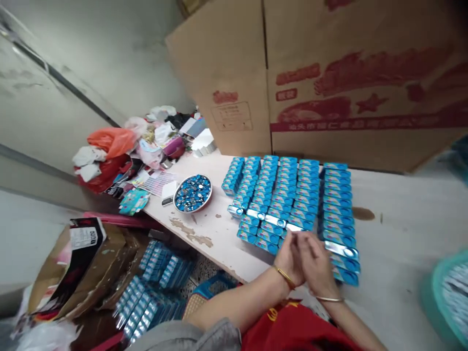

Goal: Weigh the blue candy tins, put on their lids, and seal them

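Observation:
My left hand (290, 261) and my right hand (315, 261) meet at the near edge of the rows of small blue boxes (281, 195). Both have curled fingers, with the tips close together. Whatever lies between them is hidden or too small to name. Just beyond my fingertips, shiny silver-and-blue strips (276, 220) lie in a line across the boxes. Another such strip (341, 249) rests across the separate right-hand column of blue boxes (338, 204), close to my right hand.
A metal bowl (211, 195) of small blue and silver pieces stands left on the white table (219, 243). Behind rises a large cardboard carton (241, 63). A green tub (431, 282) is at right. More wrapped blue boxes (142, 302) and an open carton (91, 268) are below left.

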`<state>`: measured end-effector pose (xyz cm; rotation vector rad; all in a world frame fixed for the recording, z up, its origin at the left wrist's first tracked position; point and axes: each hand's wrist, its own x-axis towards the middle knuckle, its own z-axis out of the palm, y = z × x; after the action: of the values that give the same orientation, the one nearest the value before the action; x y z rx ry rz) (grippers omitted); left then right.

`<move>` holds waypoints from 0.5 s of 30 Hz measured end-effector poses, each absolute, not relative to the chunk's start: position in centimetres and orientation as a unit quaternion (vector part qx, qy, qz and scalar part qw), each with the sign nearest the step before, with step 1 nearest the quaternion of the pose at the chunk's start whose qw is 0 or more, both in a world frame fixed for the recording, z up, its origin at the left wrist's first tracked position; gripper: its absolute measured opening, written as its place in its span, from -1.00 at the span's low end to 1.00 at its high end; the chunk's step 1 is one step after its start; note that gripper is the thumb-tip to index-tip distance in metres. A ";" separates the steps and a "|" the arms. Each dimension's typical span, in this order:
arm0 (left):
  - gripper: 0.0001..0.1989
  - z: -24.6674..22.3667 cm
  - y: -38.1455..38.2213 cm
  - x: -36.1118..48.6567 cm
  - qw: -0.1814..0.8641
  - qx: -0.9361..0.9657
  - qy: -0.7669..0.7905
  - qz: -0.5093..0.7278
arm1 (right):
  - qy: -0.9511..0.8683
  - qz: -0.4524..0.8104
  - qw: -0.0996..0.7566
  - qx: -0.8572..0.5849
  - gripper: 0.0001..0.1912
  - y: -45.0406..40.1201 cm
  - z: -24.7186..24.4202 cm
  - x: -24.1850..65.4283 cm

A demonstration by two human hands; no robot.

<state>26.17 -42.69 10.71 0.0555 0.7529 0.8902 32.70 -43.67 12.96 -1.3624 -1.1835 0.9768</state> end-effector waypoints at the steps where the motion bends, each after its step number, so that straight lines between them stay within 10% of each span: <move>1: -0.50 11.2 -42.6 24.2 0.826 -0.009 0.328 0.457 | -0.553 0.384 0.510 -0.536 -0.60 -43.6 13.4 30.6; 15: -0.63 10.9 -29.6 -15.7 0.349 0.069 0.683 0.638 | -0.708 0.390 0.359 -0.467 -0.67 -42.5 6.2 15.5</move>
<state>-15.72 -29.61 10.93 0.1780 1.7695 1.6542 15.51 -42.49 6.18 -1.2057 -1.8258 1.0053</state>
